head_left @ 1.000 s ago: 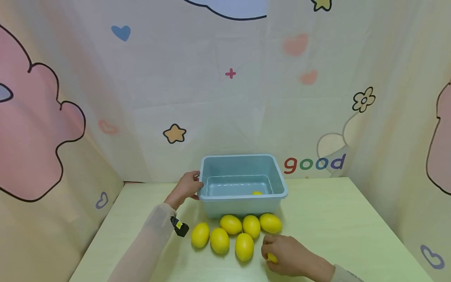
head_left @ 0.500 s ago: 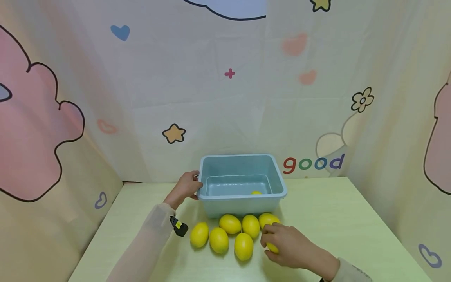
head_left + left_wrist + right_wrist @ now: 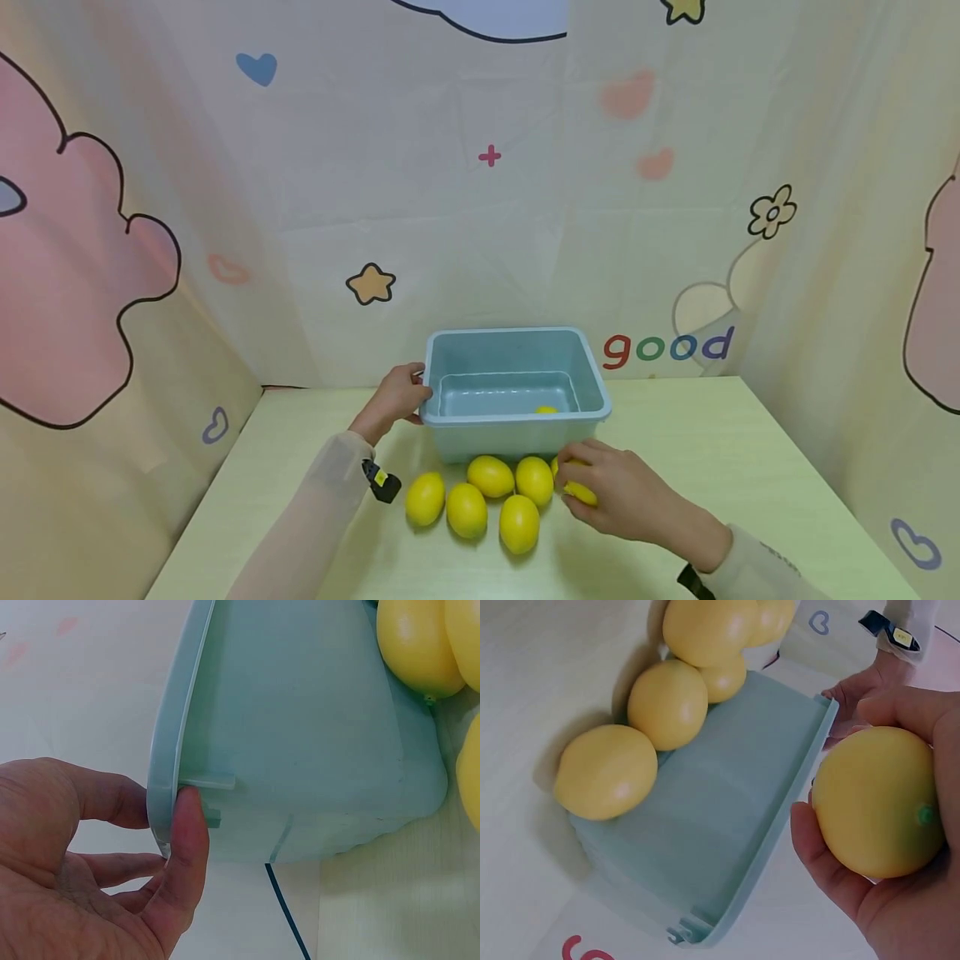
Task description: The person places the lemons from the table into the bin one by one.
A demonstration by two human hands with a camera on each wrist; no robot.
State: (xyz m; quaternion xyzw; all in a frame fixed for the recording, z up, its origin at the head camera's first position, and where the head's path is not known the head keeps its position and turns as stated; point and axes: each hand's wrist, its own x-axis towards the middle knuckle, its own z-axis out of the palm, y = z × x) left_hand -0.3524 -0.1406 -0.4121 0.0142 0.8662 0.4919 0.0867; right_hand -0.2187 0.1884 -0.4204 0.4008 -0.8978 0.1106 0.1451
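Note:
My left hand (image 3: 393, 394) grips the left rim of a light blue plastic basin (image 3: 517, 440). In the left wrist view its thumb and fingers (image 3: 191, 847) pinch that rim from both sides. My right hand (image 3: 630, 497) holds a yellow lemon (image 3: 582, 493), just in front of the basin's right front corner. The right wrist view shows this lemon (image 3: 877, 802) cupped between thumb and fingers, its green tip visible. Behind the right hand, another lemon (image 3: 555, 467) on the table is mostly hidden. Inside the basin, a bit of yellow (image 3: 546, 410) shows above the front rim.
Several lemons lie before the basin: two close to its front wall, a lemon (image 3: 491, 477) and its neighbour (image 3: 535, 481), and a looser row nearer me with a lemon (image 3: 467, 511) in its middle. A patterned curtain (image 3: 487, 233) hangs behind the pale table (image 3: 712, 450).
My right hand has lifted its lemon from the table's front and carried it away from me toward the basin, now covering most of the rightmost lemon. The left hand stays on the rim.

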